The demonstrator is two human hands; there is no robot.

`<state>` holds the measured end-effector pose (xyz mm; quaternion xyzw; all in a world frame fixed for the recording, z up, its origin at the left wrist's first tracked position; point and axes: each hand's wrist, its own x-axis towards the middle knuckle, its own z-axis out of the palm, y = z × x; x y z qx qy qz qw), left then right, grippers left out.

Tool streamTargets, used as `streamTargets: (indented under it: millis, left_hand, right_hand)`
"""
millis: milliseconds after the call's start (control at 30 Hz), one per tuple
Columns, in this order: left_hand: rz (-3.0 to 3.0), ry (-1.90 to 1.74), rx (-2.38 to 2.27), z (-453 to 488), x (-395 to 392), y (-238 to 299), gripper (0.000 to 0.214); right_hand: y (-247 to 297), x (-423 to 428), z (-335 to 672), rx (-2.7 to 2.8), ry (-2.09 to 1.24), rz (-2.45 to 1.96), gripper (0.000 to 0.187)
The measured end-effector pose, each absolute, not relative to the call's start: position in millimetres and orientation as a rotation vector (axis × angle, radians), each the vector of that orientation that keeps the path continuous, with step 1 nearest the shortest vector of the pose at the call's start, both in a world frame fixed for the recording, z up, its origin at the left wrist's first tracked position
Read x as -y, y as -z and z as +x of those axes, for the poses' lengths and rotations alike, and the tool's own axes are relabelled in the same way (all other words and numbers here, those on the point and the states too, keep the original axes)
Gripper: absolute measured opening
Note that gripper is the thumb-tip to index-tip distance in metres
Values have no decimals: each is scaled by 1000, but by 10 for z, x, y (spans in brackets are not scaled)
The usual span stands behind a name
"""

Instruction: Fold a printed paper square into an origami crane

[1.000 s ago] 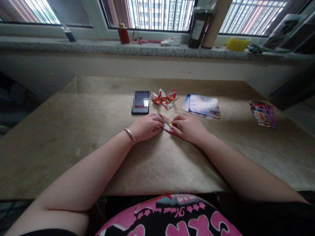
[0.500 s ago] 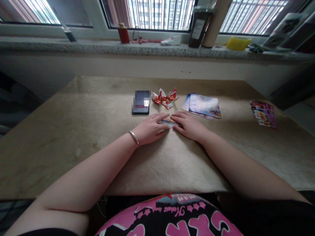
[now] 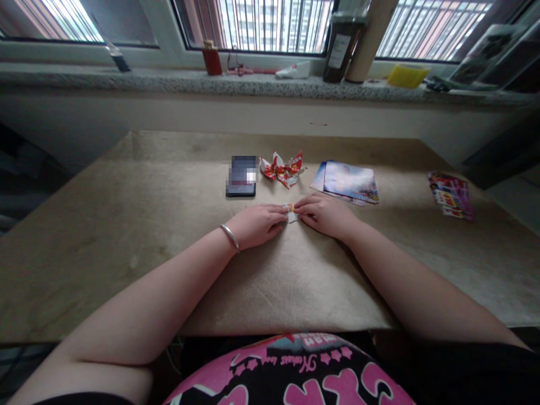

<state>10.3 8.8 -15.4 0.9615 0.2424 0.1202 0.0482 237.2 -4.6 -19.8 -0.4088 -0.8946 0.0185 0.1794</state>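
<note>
My left hand and my right hand meet at the middle of the tan table. Both pinch a small folded piece of printed paper, and only a white and orange corner of it shows between the fingertips. A silver bangle sits on my left wrist. Just beyond the hands lies a folded red and white paper figure.
A dark phone lies left of the paper figure. A small stack of printed sheets lies to its right, and another coloured sheet rests far right. Bottles, a red cup and a yellow box stand on the stone windowsill.
The paper piece lay longer and flatter between my hands a second ago. Now both hands have closed in on it and it shows much smaller.
</note>
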Motion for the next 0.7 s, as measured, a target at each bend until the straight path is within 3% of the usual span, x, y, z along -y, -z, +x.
streamTargets:
  millis: [700]
  left_hand:
    - [3060,-279,-853,40,-120,82,22]
  right_hand:
    - [-49,175,2400,2666,199,-1634,26]
